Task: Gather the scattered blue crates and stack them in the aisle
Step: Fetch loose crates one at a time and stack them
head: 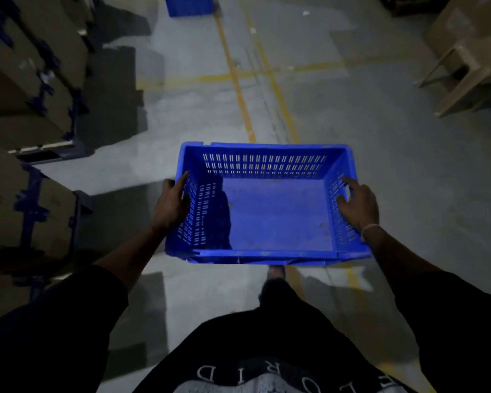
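Note:
I carry an empty blue slotted crate (272,214) in front of my waist, above the grey floor. My left hand (172,204) grips its left rim, thumb over the edge and inside the wall. My right hand (357,204) holds the right rim, fingers hooked into the side wall near the handle slot. Another blue crate (189,5) stands on the floor far ahead at the top of the view, partly cut off.
Cardboard boxes on blue pallets (34,80) line the left side of the aisle. A pale plastic stool or stand (465,61) and boxes sit at the upper right. Yellow floor lines (238,80) run down the aisle's middle.

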Demonstrator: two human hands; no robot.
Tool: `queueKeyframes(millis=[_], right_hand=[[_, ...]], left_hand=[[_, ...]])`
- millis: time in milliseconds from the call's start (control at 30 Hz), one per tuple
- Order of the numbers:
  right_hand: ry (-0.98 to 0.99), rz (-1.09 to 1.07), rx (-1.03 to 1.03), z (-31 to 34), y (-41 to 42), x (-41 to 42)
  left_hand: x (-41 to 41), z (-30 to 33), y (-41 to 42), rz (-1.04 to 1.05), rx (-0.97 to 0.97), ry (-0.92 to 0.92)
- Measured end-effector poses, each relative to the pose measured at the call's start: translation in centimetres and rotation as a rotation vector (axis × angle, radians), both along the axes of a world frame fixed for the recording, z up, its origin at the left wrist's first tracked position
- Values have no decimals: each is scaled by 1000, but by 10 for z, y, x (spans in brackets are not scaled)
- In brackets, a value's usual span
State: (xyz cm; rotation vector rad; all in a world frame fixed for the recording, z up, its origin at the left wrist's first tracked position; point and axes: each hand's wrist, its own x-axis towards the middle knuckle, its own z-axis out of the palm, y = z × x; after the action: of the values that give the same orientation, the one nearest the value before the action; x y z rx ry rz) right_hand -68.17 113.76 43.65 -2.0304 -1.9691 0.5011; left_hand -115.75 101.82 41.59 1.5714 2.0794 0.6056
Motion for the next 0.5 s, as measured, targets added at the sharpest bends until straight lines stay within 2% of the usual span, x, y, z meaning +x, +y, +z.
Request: queueKeyframes(millis=[267,500], right_hand=[[54,127,-2,-22,196,-69],[60,239,-14,-3,355,-125]], left_hand=[[-54,-10,146,134,-4,-37],[-93,11,260,231,24,0]])
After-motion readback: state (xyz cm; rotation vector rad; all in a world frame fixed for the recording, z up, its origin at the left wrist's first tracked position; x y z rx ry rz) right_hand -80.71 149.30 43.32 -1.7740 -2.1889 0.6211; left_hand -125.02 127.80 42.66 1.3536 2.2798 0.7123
